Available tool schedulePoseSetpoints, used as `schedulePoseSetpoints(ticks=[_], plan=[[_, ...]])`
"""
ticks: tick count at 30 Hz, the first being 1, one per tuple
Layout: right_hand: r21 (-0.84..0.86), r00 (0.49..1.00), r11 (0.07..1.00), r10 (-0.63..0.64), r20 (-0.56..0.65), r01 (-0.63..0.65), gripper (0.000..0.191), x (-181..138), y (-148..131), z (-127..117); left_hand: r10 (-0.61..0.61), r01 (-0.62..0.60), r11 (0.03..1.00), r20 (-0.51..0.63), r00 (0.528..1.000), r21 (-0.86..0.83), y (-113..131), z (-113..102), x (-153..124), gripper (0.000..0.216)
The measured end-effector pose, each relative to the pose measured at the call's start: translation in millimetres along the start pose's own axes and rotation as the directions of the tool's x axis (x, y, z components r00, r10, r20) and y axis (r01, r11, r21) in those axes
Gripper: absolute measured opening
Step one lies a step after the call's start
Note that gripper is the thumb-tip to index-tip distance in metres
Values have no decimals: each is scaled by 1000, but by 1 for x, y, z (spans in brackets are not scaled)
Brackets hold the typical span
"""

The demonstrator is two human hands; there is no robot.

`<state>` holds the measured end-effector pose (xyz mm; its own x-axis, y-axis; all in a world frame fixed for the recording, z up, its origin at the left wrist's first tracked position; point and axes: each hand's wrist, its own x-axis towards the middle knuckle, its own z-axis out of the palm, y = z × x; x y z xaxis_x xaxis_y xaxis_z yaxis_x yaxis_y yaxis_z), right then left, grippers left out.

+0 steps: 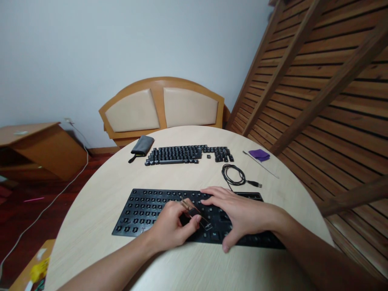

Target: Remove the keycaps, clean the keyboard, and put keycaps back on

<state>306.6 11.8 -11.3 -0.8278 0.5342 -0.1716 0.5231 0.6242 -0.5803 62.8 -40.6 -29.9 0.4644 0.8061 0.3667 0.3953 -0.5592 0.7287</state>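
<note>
A black keyboard (142,204) lies in front of me, most of its left part stripped of keycaps so the switch posts show. Pinched in my left hand (174,224) is a wire keycap puller (194,211), its looped wire end low over the keys right of the middle. My right hand (239,214) rests with fingers spread across the right part of the keyboard, hiding many of its keys. Whether the puller's wires are hooked round a keycap cannot be made out.
Behind the keyboard, loose keycaps (177,152) lie in rows, with a single keycap (209,156) apart. A coiled USB cable (233,174), a dark pouch (142,145), a purple cloth (259,154) and a thin rod (262,165) are on the round table (100,182).
</note>
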Motion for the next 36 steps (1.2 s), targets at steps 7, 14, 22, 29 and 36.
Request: schedulePoseSetpoints(ticks=[7, 14, 22, 29, 36], plan=[[-15, 990, 993, -115, -84, 114, 87, 8, -7, 12, -155, 166, 984, 156, 975, -59, -1, -6, 2, 17], [-77, 973, 984, -171, -152, 161, 78, 13, -10, 21, -238, 310, 931, 326, 915, -192, 1, -17, 4, 15], [-87, 960, 974, -223, -171, 211, 82, 13, -11, 24, -180, 246, 963, 417, 891, -110, 10, -28, 4, 20], [-49, 959, 970, -242, -145, 237, 58, 15, -14, 20, -83, 52, 994, 380, 921, 91, 24, -26, 0, 11], [-32, 949, 958, -285, -132, 284, 47, 16, -13, 17, -43, -40, 975, 359, 933, 220, 33, -15, -8, 9]])
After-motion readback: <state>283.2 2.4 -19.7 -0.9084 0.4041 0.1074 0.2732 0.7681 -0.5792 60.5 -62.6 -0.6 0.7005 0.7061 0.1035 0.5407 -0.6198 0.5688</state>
